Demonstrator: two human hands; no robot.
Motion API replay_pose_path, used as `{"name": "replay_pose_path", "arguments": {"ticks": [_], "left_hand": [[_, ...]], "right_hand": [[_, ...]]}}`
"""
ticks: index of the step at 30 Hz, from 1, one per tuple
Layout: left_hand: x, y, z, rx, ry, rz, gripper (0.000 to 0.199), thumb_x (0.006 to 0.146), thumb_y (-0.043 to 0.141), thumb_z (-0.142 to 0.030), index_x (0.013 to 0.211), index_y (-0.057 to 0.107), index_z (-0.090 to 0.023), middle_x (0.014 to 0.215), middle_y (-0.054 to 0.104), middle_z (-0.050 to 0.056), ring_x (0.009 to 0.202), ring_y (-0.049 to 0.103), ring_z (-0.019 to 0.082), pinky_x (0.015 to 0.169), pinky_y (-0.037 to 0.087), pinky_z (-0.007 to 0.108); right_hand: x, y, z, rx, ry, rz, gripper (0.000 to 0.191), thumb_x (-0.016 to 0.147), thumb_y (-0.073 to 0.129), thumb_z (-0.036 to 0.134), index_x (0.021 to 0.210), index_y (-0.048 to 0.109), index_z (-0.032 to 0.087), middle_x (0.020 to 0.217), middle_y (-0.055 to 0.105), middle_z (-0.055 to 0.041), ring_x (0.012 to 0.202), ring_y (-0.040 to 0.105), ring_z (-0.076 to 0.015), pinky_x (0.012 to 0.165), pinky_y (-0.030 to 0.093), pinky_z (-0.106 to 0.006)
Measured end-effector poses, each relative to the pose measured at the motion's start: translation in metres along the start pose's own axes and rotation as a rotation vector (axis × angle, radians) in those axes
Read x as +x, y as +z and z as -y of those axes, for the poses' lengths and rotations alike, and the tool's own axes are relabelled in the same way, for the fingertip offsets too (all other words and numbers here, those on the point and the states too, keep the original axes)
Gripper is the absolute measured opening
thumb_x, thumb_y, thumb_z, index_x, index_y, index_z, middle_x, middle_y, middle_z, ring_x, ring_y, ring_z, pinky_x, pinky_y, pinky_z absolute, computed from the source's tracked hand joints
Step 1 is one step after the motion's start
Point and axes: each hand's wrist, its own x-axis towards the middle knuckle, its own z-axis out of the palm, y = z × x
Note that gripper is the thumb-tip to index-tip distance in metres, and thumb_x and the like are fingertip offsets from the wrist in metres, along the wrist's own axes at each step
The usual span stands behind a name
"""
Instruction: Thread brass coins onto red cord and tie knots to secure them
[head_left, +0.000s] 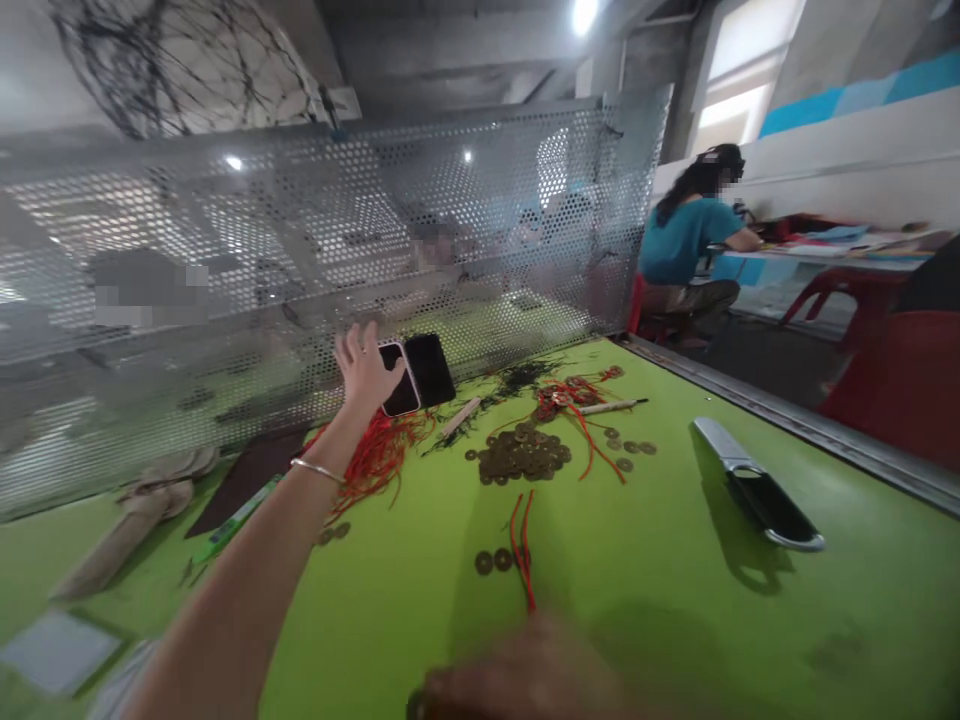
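Observation:
My left hand (367, 372), with a bangle (319, 469) on its wrist, reaches to the back of the green table. Its fingers are spread, beside a phone with a pale rim (400, 385); whether it touches the phone is unclear. A dark flat case or second phone (430, 370) adjoins it. Low in the picture my right hand (525, 670) is smeared by motion, its fingers unreadable. A red cord (525, 545) runs up from beneath or within it. Two round coins with holes (493, 561) lie beside the cord. Farther back is a heap of similar coins (523, 453).
Red cords (382, 455) pile near my left wrist; knotted red cords with coins (574, 395) lie at the back right. A silver-and-black tool (759, 485) rests at right. A perforated metal screen (450, 240) borders the table. A person in a teal shirt (686, 240) sits beyond.

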Motion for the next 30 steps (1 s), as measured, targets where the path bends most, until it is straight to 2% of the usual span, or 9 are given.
{"name": "replay_pose_path", "arguments": {"ticks": [1, 2, 4, 7, 10, 13, 17, 23, 30], "left_hand": [[-0.012, -0.014, -0.009, -0.148, -0.003, 0.133, 0.064, 0.074, 0.056, -0.025, 0.133, 0.034, -0.012, 0.142, 0.029, 0.017, 0.135, 0.013, 0.035, 0.108, 0.011, 0.053], [-0.027, -0.027, -0.019, -0.202, 0.012, 0.231, 0.053, 0.077, 0.053, -0.027, 0.127, 0.042, -0.012, 0.132, 0.045, 0.016, 0.128, 0.032, 0.032, 0.106, 0.022, 0.049], [-0.069, -0.052, -0.037, -0.274, 0.042, 0.397, 0.032, 0.080, 0.050, -0.033, 0.106, 0.060, -0.016, 0.105, 0.065, 0.009, 0.103, 0.058, 0.024, 0.094, 0.041, 0.039], [-0.148, -0.081, -0.055, -0.377, 0.053, 0.582, 0.025, 0.081, 0.051, -0.036, 0.089, 0.066, -0.018, 0.087, 0.070, 0.004, 0.083, 0.065, 0.018, 0.080, 0.050, 0.031], [-0.219, -0.099, -0.059, -0.650, -0.174, 0.653, 0.030, 0.084, 0.049, -0.039, 0.088, 0.063, -0.013, 0.080, 0.068, 0.007, 0.073, 0.065, 0.018, 0.071, 0.052, 0.032], [-0.264, -0.105, -0.052, -0.860, -0.309, 0.686, 0.032, 0.083, 0.051, -0.043, 0.085, 0.063, -0.012, 0.081, 0.068, 0.008, 0.072, 0.064, 0.017, 0.073, 0.052, 0.033], [-0.286, -0.106, -0.039, -0.950, -0.402, 0.680, 0.034, 0.080, 0.055, -0.044, 0.089, 0.065, -0.013, 0.084, 0.070, 0.008, 0.073, 0.063, 0.016, 0.076, 0.051, 0.032], [-0.283, -0.114, -0.026, -0.817, -0.343, 0.562, 0.030, 0.076, 0.060, -0.041, 0.083, 0.069, -0.013, 0.075, 0.070, 0.007, 0.070, 0.062, 0.016, 0.069, 0.050, 0.027], [-0.286, -0.125, -0.018, -0.905, -0.468, 0.548, 0.030, 0.077, 0.060, -0.039, 0.090, 0.068, -0.013, 0.077, 0.071, 0.007, 0.067, 0.063, 0.016, 0.069, 0.051, 0.029]], "right_hand": [[0.002, 0.000, -0.004, 0.001, 0.022, -0.029, 0.026, 0.093, 0.042, 0.026, 0.113, 0.058, 0.029, 0.089, 0.070, 0.0004, 0.076, 0.065, -0.0110, 0.067, 0.052, -0.019], [0.004, 0.000, -0.008, -0.002, 0.062, -0.110, 0.025, 0.092, 0.044, 0.027, 0.111, 0.061, 0.027, 0.089, 0.071, 0.0004, 0.076, 0.066, -0.0114, 0.067, 0.052, -0.020], [0.006, -0.001, -0.014, -0.009, 0.103, -0.258, 0.025, 0.089, 0.049, 0.032, 0.107, 0.064, 0.022, 0.089, 0.072, -0.0023, 0.074, 0.067, -0.0143, 0.068, 0.053, -0.024], [0.006, -0.003, -0.016, -0.020, 0.079, -0.299, 0.028, 0.086, 0.054, 0.033, 0.108, 0.064, 0.018, 0.087, 0.072, -0.0058, 0.067, 0.067, -0.0157, 0.061, 0.053, -0.027], [0.003, -0.003, -0.012, -0.049, 0.056, -0.263, 0.028, 0.087, 0.054, 0.032, 0.109, 0.063, 0.018, 0.088, 0.072, -0.0056, 0.070, 0.067, -0.0158, 0.063, 0.053, -0.027], [0.001, 0.002, -0.008, -0.103, 0.028, -0.224, 0.028, 0.086, 0.055, 0.029, 0.112, 0.061, 0.019, 0.094, 0.071, -0.0056, 0.076, 0.067, -0.0165, 0.066, 0.052, -0.027], [0.005, 0.010, -0.002, -0.129, 0.030, -0.199, 0.029, 0.086, 0.055, 0.026, 0.113, 0.060, 0.019, 0.099, 0.070, -0.0060, 0.082, 0.067, -0.0170, 0.070, 0.051, -0.027], [0.016, 0.014, 0.007, -0.081, 0.070, -0.244, 0.029, 0.086, 0.056, 0.031, 0.112, 0.061, 0.020, 0.095, 0.071, -0.0047, 0.078, 0.067, -0.0150, 0.068, 0.049, -0.023], [0.032, 0.015, 0.011, -0.051, 0.057, -0.208, 0.029, 0.084, 0.057, 0.032, 0.110, 0.063, 0.020, 0.094, 0.071, -0.0046, 0.076, 0.067, -0.0144, 0.069, 0.050, -0.023]]}}
